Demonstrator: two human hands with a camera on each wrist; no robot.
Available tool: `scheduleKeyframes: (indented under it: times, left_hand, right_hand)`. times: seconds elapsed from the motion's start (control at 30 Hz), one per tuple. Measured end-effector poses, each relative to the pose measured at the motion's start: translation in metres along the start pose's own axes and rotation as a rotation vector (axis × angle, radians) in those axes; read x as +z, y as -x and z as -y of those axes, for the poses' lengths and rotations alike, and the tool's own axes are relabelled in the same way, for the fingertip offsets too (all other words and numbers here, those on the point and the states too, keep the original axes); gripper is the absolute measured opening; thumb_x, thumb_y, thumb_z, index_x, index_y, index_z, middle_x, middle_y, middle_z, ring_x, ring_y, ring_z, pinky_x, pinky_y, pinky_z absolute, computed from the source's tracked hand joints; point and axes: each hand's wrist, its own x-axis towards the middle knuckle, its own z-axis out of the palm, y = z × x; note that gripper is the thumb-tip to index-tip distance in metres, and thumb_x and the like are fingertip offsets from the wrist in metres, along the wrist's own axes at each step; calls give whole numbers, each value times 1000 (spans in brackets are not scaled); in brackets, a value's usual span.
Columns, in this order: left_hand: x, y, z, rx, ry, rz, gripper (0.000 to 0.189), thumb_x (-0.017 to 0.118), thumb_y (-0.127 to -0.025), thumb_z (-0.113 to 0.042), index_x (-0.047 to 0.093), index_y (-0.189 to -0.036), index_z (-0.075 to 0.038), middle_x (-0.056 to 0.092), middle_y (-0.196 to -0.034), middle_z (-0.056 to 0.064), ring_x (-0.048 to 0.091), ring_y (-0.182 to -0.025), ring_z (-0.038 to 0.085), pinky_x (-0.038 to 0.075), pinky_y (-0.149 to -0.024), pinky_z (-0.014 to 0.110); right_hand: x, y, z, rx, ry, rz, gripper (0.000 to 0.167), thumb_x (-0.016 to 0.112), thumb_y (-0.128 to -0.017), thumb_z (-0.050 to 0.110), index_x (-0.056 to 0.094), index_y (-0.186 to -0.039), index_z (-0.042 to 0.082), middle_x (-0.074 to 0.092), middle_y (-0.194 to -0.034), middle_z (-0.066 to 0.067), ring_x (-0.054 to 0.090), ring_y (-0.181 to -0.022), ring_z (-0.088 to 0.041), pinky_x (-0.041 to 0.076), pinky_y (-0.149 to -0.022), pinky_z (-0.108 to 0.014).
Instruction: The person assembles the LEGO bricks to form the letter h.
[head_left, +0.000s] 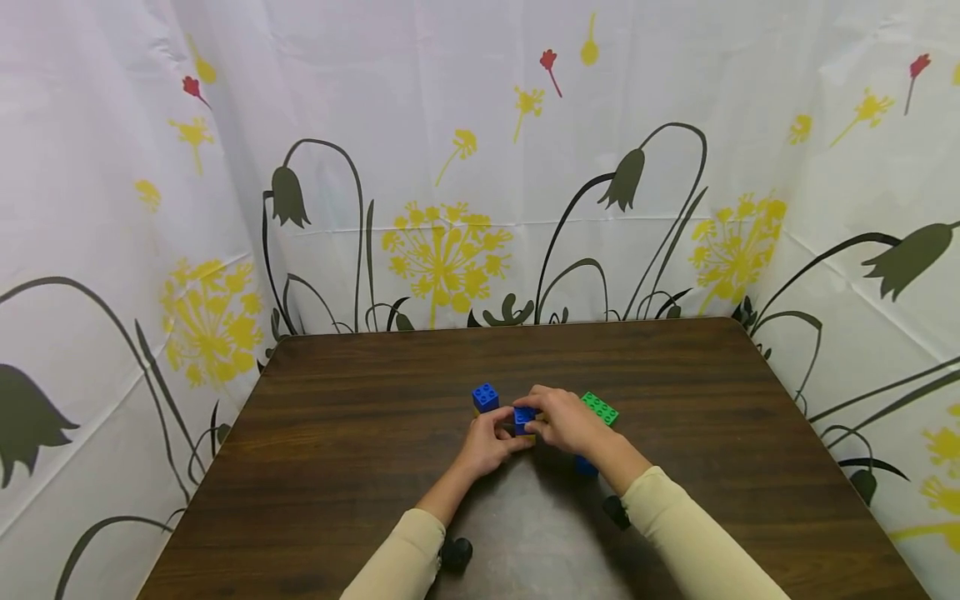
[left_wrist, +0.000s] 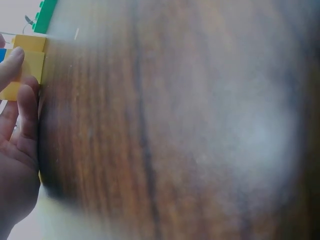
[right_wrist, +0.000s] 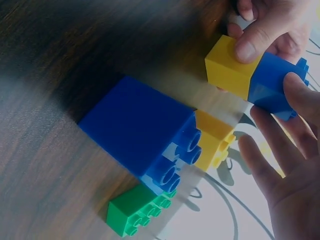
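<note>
A white curtain [head_left: 465,100] printed with flowers spans the far side, and a dark wooden table [head_left: 337,467] stretches in front of it. Two pale sleeves reach in from the near edge, the left sleeve [head_left: 397,554] and the right sleeve [head_left: 690,533], bringing the left hand [head_left: 483,447] and the right hand [head_left: 567,417] together around the middle. On the right lies a green block [head_left: 600,408], with a loose blue block [head_left: 586,466] nearer than it; a loose yellow block [right_wrist: 214,135] shows beyond that in the right wrist view. Another blue block [head_left: 486,397] stands far and left of the hands, a sliver of yellow beneath it. Between the hands are the held yellow block [right_wrist: 227,70] and, on top of it, the held blue block [head_left: 523,421]; whether they are fully seated cannot be told. To join them well, the lower block should be braced firmly, the upper one squared to its edges and the push sent straight down, without tilting. The left thumb and fingers grip the yellow block from opposite sides, parted only by its width; the right thumb and fingertips pinch the blue one, its studs left uncovered between them.
</note>
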Motion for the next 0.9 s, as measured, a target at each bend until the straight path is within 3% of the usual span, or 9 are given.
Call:
scheduleKeyframes:
  times: [0.33, 0.9]
  left_hand:
    - [-2, 2, 0, 7, 37, 14, 36, 79, -85, -19, 68, -119, -13, 70, -106, 5, 59, -54, 13, 49, -46, 25]
    - [-2, 1, -1, 3, 59, 31, 35, 78, -85, -17, 68, -118, -12, 70, -105, 5, 58, -53, 14, 47, -45, 24]
  right_hand:
    - [2, 0, 0, -10, 21, 18, 37, 70, -92, 13, 65, -128, 12, 54, -98, 7, 50, -73, -9, 46, -65, -25]
    - [0, 1, 1, -23, 15, 19, 38, 71, -91, 10, 65, -129, 9, 59, -104, 0, 55, -80, -13, 51, -69, -29]
